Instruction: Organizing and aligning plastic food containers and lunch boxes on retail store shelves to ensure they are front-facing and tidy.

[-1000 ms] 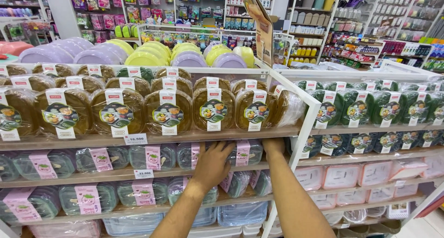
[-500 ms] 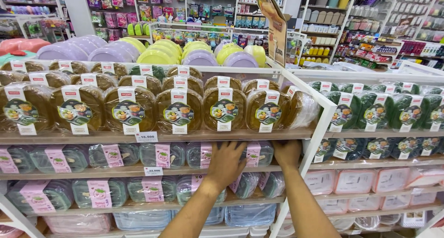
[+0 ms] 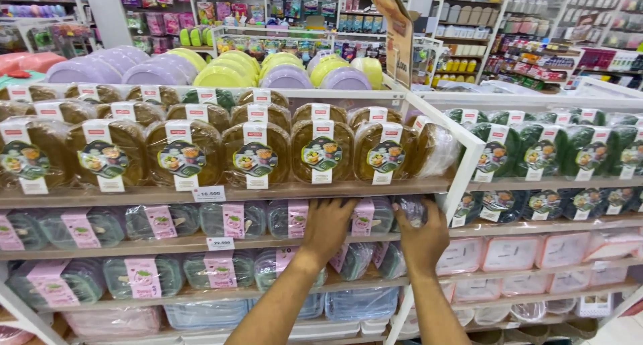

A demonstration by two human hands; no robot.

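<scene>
Grey-green lidded containers (image 3: 365,218) sit on the second shelf (image 3: 167,243), under brown tubs (image 3: 254,157); I see my left hand (image 3: 327,228) and right hand (image 3: 422,234) gripping them there.

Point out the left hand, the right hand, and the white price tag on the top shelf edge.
left hand (image 3: 326,223), head view, back of hand.
right hand (image 3: 423,238), head view, back of hand.
white price tag (image 3: 209,193), head view, middle of tag.
</scene>
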